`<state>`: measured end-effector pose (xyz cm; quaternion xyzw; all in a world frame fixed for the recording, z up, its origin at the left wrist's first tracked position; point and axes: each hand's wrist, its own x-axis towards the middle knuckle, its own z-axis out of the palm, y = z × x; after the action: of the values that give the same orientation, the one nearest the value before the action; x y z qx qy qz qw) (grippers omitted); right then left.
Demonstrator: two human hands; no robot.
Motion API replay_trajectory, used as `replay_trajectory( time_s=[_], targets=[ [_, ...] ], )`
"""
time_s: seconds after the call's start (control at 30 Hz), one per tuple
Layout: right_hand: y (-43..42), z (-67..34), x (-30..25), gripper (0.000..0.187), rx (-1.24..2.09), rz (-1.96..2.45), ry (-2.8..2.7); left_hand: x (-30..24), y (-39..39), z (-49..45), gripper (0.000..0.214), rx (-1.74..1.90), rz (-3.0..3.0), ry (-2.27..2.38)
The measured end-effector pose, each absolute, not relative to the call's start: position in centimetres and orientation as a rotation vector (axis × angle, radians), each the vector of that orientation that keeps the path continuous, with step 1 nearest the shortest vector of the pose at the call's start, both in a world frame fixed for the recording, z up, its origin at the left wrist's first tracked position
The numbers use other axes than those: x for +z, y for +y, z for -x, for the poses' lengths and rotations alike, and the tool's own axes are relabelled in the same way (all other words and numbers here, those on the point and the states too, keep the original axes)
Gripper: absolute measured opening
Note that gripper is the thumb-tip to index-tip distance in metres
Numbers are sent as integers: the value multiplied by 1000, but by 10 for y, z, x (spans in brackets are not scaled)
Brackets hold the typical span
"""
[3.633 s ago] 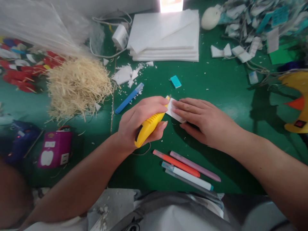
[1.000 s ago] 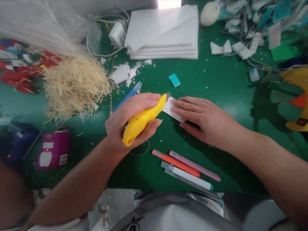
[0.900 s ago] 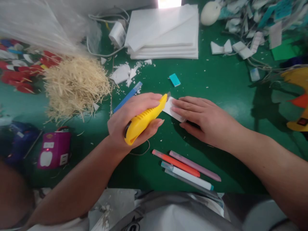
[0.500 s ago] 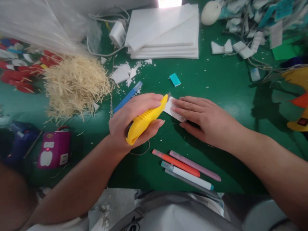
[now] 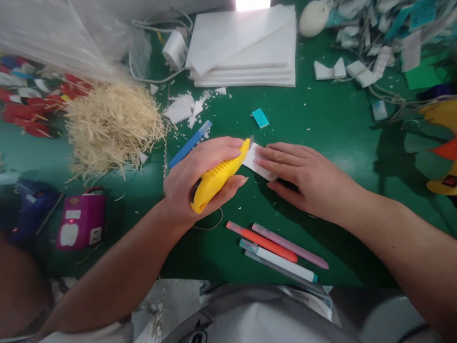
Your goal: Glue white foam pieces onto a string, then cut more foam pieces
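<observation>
My left hand (image 5: 200,174) is closed around a yellow utility knife (image 5: 220,177). The knife slants up and to the right, its blade tip at the upper left end of a small white foam piece (image 5: 250,159). My right hand (image 5: 303,174) lies with fingers stretched out over that piece, pressing it to the green table (image 5: 321,114); its thumb is beside the piece's lower edge. Part of the foam is hidden under the fingers. A small turquoise block (image 5: 260,118) lies just beyond the blade.
Several markers (image 5: 278,245) lie near the front edge. A blue marker (image 5: 191,143) and a straw heap (image 5: 114,126) are on the left, with a purple box (image 5: 81,222) below. White foam sheets (image 5: 246,43) are stacked at the back; scraps (image 5: 360,74) lie at the right.
My left hand and the knife have shifted very slightly right and upward at the foam's end. My right hand stays in place on the foam piece.
</observation>
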<state>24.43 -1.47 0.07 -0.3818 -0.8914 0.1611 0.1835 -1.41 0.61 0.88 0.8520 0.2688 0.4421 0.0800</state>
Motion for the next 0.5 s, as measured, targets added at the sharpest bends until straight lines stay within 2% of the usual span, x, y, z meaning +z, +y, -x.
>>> replay_trajectory(
  time_s=[0.5],
  targets=[
    [-14,-244,1,43,436,1087,-2511,12,5,14,28,1306,-2531,764]
  ],
)
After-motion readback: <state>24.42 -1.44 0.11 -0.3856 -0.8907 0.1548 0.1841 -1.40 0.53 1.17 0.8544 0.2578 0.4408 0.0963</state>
